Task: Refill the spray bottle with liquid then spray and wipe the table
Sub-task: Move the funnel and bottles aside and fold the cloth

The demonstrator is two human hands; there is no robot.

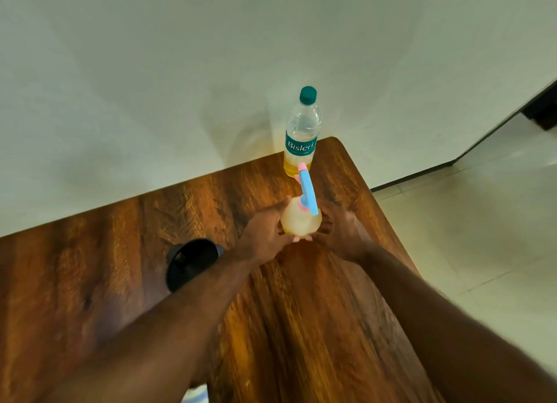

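A pale translucent spray bottle (300,219) with a blue and pink trigger head (308,191) stands on the wooden table (105,252) near its far right corner. My left hand (265,231) grips the bottle's left side. My right hand (340,231) wraps its right side, fingers curled under it. Behind it, at the table's far edge, stands a clear plastic bottle (301,131) with a green cap and a green label; yellow liquid fills its bottom. A black funnel (190,261) lies on the table just left of my left forearm.
A white wall runs along the table's far edge. The table's right edge drops to a light tiled floor (482,237). A bit of striped cloth (196,395) shows at the bottom edge under my left arm.
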